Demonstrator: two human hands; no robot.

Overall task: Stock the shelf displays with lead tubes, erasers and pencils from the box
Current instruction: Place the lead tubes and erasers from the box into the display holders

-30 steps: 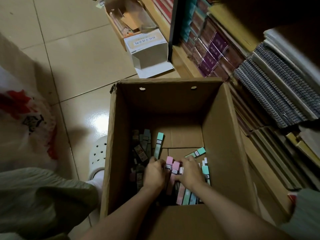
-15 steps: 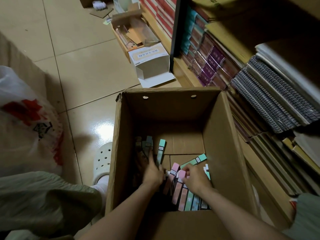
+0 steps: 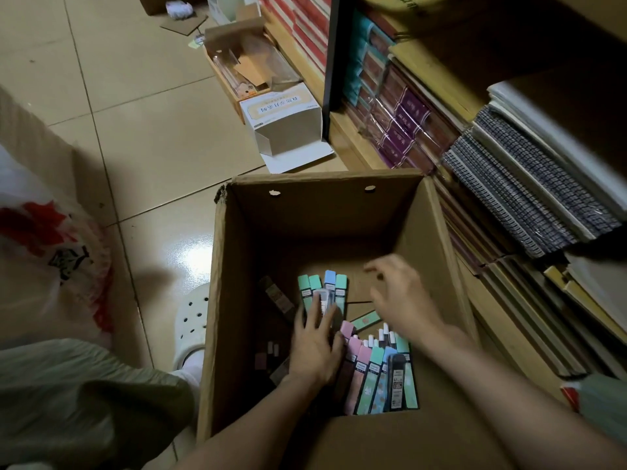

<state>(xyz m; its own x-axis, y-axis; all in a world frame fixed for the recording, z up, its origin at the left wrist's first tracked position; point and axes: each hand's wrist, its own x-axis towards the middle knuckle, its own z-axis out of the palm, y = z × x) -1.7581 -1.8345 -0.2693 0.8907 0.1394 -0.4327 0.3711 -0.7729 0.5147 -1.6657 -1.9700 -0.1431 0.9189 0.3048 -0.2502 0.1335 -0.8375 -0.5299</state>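
Note:
An open cardboard box [image 3: 437,232] stands on the floor in front of me. Pastel lead tube packs [image 3: 375,378] lie in a row at its near side, and a few dark packs [image 3: 279,299] lie at its left. My left hand [image 3: 314,347] grips a fanned bunch of green and blue lead tubes [image 3: 322,289], its fingers laid over them and its thumb at the side. Above the box floor to the right hovers my right hand [image 3: 402,301], motion-blurred, fingers spread, holding nothing.
Shelves [image 3: 349,144] packed with spiral notebooks [image 3: 515,188] and wrapped packs run along the right. A white carton [image 3: 285,125] and a wooden tray [image 3: 237,93] of packaging lie on the tiled floor beyond the box. A plastic bag [image 3: 51,262] sits left, my white clog [image 3: 191,322] beside the box.
My left hand has gathered a bunch of tubes and moved it toward the box's middle. My right hand has left the pile, risen and spread its fingers.

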